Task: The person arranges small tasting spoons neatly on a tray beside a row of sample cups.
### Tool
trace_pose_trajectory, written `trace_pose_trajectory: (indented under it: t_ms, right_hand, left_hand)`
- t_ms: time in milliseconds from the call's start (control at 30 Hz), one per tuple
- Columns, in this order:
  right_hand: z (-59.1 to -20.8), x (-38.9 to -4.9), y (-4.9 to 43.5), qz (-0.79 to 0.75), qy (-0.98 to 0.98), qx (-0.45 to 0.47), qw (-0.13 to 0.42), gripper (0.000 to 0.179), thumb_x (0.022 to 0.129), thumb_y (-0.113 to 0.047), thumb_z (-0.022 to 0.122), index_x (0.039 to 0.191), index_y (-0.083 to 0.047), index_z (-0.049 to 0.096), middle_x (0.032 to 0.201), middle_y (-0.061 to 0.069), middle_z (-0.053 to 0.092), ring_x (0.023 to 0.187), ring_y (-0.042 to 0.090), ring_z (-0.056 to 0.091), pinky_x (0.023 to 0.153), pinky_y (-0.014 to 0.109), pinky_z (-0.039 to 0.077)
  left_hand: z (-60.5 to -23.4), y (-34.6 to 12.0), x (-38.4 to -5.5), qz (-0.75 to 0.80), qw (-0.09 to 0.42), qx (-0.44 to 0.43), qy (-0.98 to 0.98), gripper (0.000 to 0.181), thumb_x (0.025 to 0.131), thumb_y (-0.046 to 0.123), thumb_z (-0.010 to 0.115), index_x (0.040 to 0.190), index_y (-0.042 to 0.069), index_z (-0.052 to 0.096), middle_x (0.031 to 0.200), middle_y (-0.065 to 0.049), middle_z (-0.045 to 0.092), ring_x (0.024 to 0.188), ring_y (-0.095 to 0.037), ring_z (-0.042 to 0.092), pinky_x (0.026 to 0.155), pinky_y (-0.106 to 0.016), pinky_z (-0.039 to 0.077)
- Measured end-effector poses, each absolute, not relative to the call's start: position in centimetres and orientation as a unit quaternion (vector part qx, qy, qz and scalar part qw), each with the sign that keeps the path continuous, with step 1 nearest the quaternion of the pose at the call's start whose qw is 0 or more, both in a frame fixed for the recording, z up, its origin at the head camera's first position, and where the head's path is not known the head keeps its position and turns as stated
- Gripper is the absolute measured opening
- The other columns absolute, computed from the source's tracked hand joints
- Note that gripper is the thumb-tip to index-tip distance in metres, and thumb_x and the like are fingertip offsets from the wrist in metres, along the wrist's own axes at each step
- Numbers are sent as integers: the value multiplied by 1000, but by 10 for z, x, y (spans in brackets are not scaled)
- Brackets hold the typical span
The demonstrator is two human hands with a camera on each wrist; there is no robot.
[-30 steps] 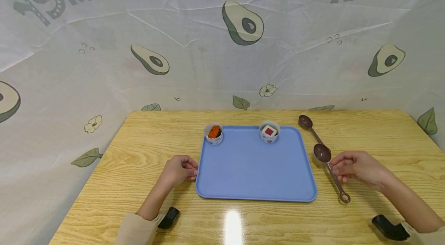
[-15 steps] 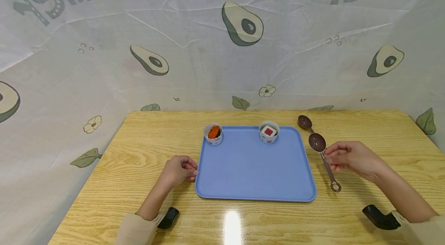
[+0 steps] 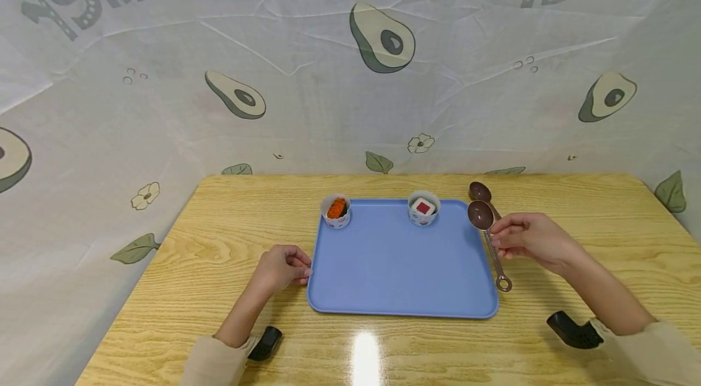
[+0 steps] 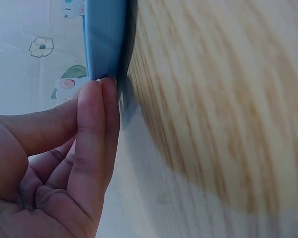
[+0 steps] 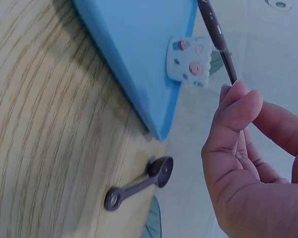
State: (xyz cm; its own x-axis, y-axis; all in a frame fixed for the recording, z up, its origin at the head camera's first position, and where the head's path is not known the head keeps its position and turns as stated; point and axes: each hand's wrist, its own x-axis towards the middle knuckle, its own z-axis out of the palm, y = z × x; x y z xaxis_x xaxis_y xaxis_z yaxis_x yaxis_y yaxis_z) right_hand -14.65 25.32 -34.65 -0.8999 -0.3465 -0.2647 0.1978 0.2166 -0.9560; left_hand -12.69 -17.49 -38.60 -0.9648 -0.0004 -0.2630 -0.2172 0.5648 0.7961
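My right hand [image 3: 528, 243] pinches the handle of a brown measuring spoon [image 3: 481, 215] above the tray's right edge. In the right wrist view, part of the spoon's handle [image 5: 213, 25] extends up past the fingertips, its bowl out of frame. A second brown measuring spoon [image 5: 161, 171] lies on the table behind, its handle partly hidden in the head view. My left hand [image 3: 287, 267] holds the left rim of a blue tray [image 3: 405, 264], with its fingertips [image 4: 92, 91] right at the tray's wall. The thumb tip is hidden in the left wrist view.
A patterned paper cup [image 3: 338, 223] with orange roe sushi stands at the tray's back left corner. Toward the back right is another cup [image 3: 423, 219] holding a white piece with a red centre. The wooden table [image 3: 246, 209] meets an avocado-print cloth [image 3: 306, 100] behind.
My right hand has carried the measuring spoon left and toward the back, from beside the tray to over its right edge. The left hand and the tray have stayed put.
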Motion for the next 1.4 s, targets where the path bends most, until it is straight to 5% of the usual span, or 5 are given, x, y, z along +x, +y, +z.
trace_pose_trajectory:
  t_ms: [1400]
  right_hand:
    - [-357, -156, 172, -636, 734, -48, 234, 20, 80, 9, 59, 98, 15, 52, 72, 6, 63, 58, 14, 61, 55, 25, 54]
  left_hand:
    - [-383, -175, -128, 456, 124, -58, 879, 7, 76, -8, 68, 78, -3, 62, 64, -8, 57, 57, -17, 62, 55, -28, 55]
